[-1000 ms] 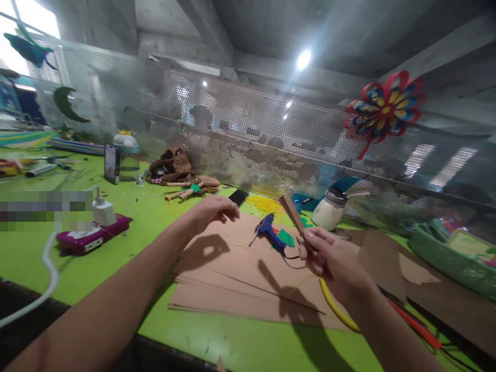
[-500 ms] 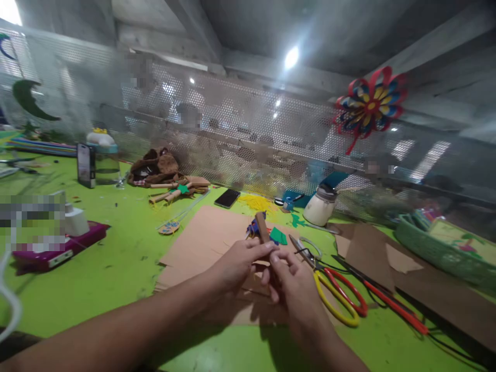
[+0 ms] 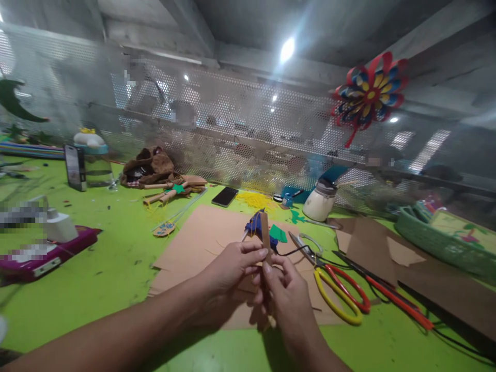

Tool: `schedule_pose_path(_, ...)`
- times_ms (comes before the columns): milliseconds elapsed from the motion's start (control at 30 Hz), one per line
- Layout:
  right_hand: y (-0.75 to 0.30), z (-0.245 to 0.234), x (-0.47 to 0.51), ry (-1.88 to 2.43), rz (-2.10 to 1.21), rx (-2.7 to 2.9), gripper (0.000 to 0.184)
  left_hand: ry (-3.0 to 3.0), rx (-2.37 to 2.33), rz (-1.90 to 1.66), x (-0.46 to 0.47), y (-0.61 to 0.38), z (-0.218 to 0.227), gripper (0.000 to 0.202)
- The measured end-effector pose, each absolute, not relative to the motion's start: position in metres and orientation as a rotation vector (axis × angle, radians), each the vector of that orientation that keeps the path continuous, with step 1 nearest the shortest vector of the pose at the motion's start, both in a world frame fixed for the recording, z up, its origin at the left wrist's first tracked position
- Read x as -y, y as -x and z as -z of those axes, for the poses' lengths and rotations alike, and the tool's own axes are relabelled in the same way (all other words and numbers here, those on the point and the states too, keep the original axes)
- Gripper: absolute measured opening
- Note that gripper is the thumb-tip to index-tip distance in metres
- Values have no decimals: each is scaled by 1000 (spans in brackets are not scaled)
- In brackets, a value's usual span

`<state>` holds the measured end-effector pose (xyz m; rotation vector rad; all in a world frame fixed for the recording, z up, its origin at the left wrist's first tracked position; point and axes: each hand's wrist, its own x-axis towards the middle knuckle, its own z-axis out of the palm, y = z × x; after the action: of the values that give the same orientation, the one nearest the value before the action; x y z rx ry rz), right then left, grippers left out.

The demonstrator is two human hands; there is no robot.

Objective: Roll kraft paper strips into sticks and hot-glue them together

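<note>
Between my hands a narrow brown cardboard strip [image 3: 265,231] stands nearly upright. My left hand [image 3: 236,263] pinches it from the left with thumb and fingers. From the right, my right hand [image 3: 289,289] grips it lower down, and its lower part is mostly hidden by my fingers. Just behind lies a blue glue gun [image 3: 253,224] with a dark cord, beside a green paper piece [image 3: 278,233]. Under my hands are brown cardboard sheets [image 3: 201,232]. Scissors [image 3: 337,294] with yellow and red handles lie open-bladed right of my right hand.
A phone [image 3: 225,196], yellow shreds [image 3: 256,200] and a white jar [image 3: 320,201] stand toward the back. Dark cardboard [image 3: 372,248] and a green basket [image 3: 437,248] are on the right. A purple power strip [image 3: 50,253] sits left, a brown cloth bag [image 3: 149,168] farther back.
The strip has turned more upright, and more of its length shows above my fingers. Both hands stay on it, slightly lower. The whole view has shifted a little.
</note>
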<state>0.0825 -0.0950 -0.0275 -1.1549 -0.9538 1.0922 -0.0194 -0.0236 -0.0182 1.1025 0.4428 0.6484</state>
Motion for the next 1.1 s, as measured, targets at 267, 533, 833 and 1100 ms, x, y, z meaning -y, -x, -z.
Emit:
schedule_pose_path(267,-132,-5,96,1474,-502,1347,25,-1143,-458,-654,23,25,7,20)
schedule_pose_path(533,-160,-34,64,1237,-506,1429,31,-1024,-306,-459,38,23,2,15)
schedule_pose_path(833,-158,-23,58,1238,-546,1457,20,-940,-398,-477,35,22,8,9)
schedule_pose_path(1100,-161,-15,61,1267,-640,1445,25,-885,-450,-469,39,20,13,9)
